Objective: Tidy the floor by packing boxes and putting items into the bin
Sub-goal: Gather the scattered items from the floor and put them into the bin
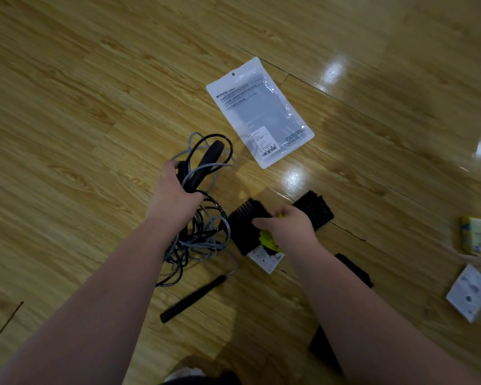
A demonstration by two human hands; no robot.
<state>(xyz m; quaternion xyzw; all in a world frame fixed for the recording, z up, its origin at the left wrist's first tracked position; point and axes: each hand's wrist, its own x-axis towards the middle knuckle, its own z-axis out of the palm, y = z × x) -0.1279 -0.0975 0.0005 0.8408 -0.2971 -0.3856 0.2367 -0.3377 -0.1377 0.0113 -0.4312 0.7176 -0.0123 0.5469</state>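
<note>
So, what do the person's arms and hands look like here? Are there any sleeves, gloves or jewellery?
The left forearm and right forearm are bare, with no sleeve up to the picture's edge. The left hand and right hand wear no gloves. No watch or bracelet shows on either wrist. The fingers are too blurred to tell about rings.

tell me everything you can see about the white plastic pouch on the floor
The white plastic pouch lies flat on the wooden floor, set diagonally, ahead of the person. It is glossy, with a round hang hole at its far end, the word NOTICE above lines of small print, a greyish translucent panel and a barcode label near its near end. Its contents cannot be told. Nothing touches it; the cable bundle in the left hand stops just short of it.
</note>
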